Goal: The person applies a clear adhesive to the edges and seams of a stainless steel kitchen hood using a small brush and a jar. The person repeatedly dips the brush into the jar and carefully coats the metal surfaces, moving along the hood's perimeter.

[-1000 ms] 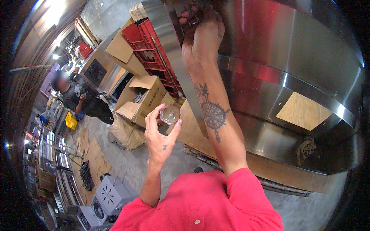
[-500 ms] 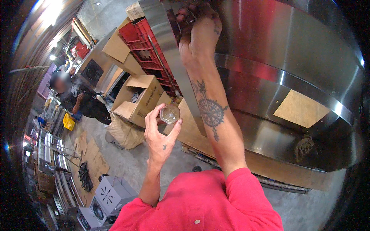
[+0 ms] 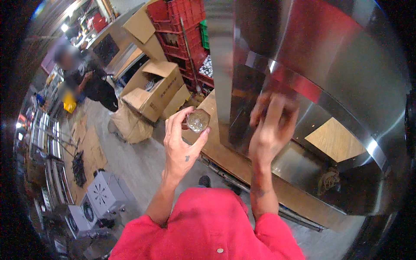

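Note:
My left hand (image 3: 182, 141) grips a small, clear, round piece (image 3: 198, 121) between thumb and fingers. It looks like a glass or plastic cup or lamp cover; its exact kind I cannot make out. My right hand (image 3: 274, 121) is raised in front of a large polished stainless-steel hood-like body (image 3: 342, 56). Motion smears its fingers, and whether they hold anything does not show. Inside the steel body, low on the right, are a tan square panel (image 3: 336, 139) and a crumpled work glove (image 3: 328, 180).
Beneath the steel body runs a cardboard-covered base (image 3: 299, 195). An open cardboard box (image 3: 154, 97) stands beyond my left hand, with stacked red crates (image 3: 175, 32) behind it. Another person (image 3: 89, 78) stands at the far left. Grey blower-like units (image 3: 102, 193) sit on the floor at lower left.
My right hand has come down from high on the steel surface, nearer to me. My left hand still holds the clear piece, now tilted slightly. The view has shifted a little.

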Motion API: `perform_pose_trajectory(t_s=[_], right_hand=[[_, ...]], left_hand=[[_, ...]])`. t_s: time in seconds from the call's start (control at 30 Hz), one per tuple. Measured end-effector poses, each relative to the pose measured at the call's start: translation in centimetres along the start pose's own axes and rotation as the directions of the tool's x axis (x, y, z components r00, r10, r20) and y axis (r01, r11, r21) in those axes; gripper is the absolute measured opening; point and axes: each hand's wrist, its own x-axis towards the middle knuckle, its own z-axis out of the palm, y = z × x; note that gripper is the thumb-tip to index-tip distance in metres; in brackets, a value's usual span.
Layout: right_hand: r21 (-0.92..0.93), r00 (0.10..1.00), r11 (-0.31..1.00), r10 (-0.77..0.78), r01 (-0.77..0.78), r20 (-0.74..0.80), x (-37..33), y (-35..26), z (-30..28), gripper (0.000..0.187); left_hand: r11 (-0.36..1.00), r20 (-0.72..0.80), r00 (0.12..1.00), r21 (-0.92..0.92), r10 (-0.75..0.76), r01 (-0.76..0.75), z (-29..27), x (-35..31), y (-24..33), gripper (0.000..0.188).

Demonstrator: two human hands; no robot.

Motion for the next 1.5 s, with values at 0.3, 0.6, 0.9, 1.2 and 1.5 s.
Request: perform_pose_trajectory(t_s=[0.3, 0.6, 0.9, 1.2, 1.5], right_hand=[[-0.459, 0.819, 0.749, -0.19, 0.478, 0.542, -7.2, 1.1, -3.9, 0.035], [-0.517, 0.83, 0.723, -0.139, 0.458, 0.541, -8.5, 1.4, -4.2, 0.032], [-0.593, 0.971, 0.78, -0.24, 0.2, 0.012, -10.5, 3.5, -7.4, 0.015], [-0.509, 0.881, 0.761, 0.172, -0.403, -0.44, -12.3, 18.9, -18.1, 0.019], [-0.468, 0.82, 0.691, 0.551, -0.551, -0.152, -9.3, 27.3, -22.1, 0.024]], left_hand=[[0.992, 0.034, 0.996, 0.087, 0.087, -0.09, 2.2, -2.6, 0.0, 0.068], [0.998, 0.057, 0.998, 0.057, 0.027, -0.03, 2.3, -4.3, -0.5, 0.068], [0.99, 0.157, 0.978, -0.023, -0.137, 0.142, 1.2, -5.3, -7.2, 0.065], [0.953, 0.346, 0.898, -0.026, -0.273, 0.3, 8.1, -12.8, -23.7, 0.063], [0.931, 0.23, 0.902, 0.119, -0.365, 0.346, 19.1, -18.3, -30.9, 0.064]])
